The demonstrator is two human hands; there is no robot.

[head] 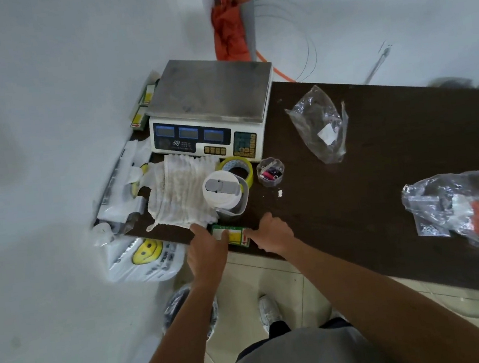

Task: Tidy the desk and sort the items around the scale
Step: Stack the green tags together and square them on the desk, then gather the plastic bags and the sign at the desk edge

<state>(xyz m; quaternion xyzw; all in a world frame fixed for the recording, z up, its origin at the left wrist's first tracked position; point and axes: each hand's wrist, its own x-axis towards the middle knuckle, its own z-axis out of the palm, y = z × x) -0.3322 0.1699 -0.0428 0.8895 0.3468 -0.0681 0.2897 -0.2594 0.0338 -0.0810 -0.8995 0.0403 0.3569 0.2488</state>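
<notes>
No lettering reads clearly; white bag (161,269) shows a smiley face (146,250).

Clear bag (471,211) cut off at the right edge — scale (210,95) display and card (234,237) print illegible.

The white steel-topped scale (207,95) sits at the left end of the dark wooden desk (378,150). A crumpled white cloth (177,194) lies before it, with a round white jar (223,193) just right of the cloth.

White scale (210,116) at tabletop's (380,171) far-left end; stained cloth (178,194), lidded jug (222,190), yellow tape roll (231,161) just in front; green-yellow box (235,237) at near edge.
</notes>
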